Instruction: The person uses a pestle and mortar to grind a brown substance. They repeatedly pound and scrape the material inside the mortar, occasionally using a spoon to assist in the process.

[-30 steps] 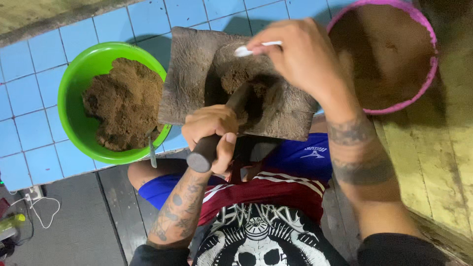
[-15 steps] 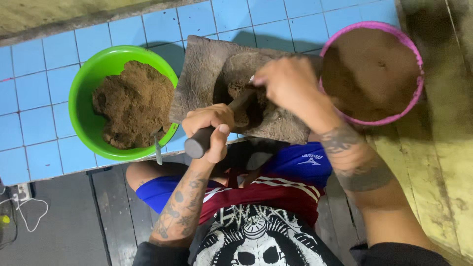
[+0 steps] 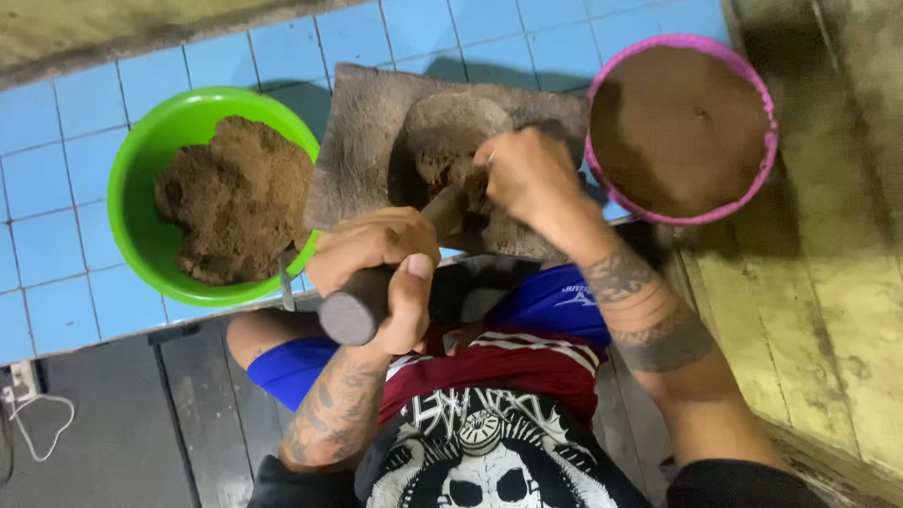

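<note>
A grey stone grinding slab [image 3: 362, 155] lies on the blue tiles in front of me, with brown paste [image 3: 442, 155] on its middle. My left hand [image 3: 376, 254] grips a dark cylindrical stone roller [image 3: 350, 315], whose far end rests on the slab. At the paste, my right hand [image 3: 531, 179] is pressed down with the fingers closed on a small spoon, which is almost entirely hidden. Left of the slab stands a green bowl [image 3: 127, 202] of coarse brown mash [image 3: 235, 198]. A pink-rimmed bowl [image 3: 682, 132] of smooth brown paste stands to the right.
A thin metal utensil [image 3: 285, 280] leans at the green bowl's near rim. Blue tiles [image 3: 56, 169] end at a dark plank floor [image 3: 113, 423] with a white cable [image 3: 38, 428]. Worn yellowish boards [image 3: 828, 282] lie on the right. My knees sit under the slab.
My right hand came down from above the slab's far edge, spoon raised, to the paste in the middle. The left hand kept its grip on the roller. The view shifted slightly.
</note>
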